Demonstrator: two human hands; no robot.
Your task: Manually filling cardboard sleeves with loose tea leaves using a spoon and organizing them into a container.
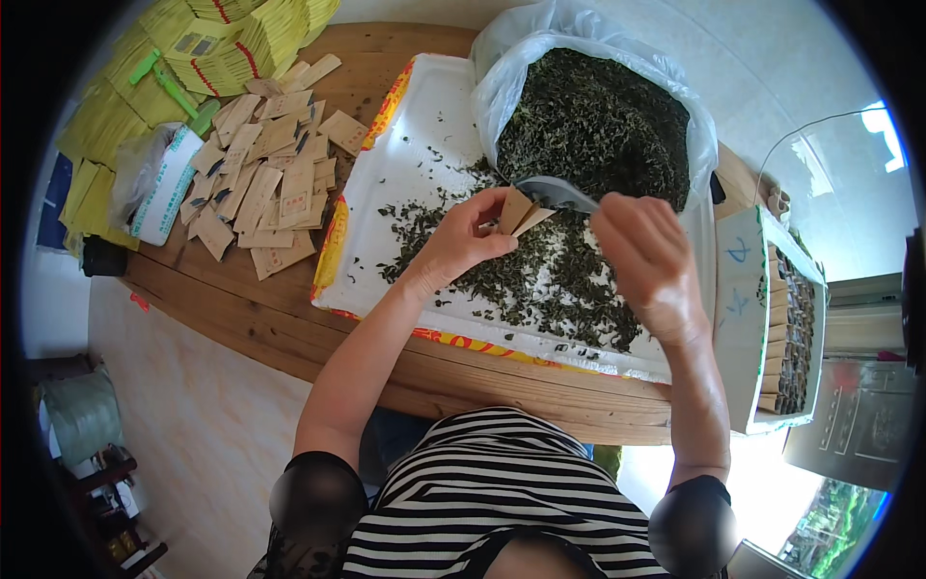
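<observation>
My left hand (469,235) grips a small brown paper packet (516,211), its mouth spread open. In my right hand (644,253) is the handle of a metal scoop (558,192), whose bowl tips at the packet's mouth. How much lies in the bowl is hard to tell. Behind both hands, a clear plastic bag (499,87) gapes, full of dark dried leaves (593,116) that look like tea. More loose leaves (579,304) are scattered over the white foam board (434,94) below my hands.
Left of the board, many brown packets (260,174) lie heaped on the wooden table (347,376). Beyond them are bundled yellow packets (210,58), a green plastic tool (163,83) and a white printed bag (168,184). A foam box (741,311) at right holds upright filled rows of packets (785,333).
</observation>
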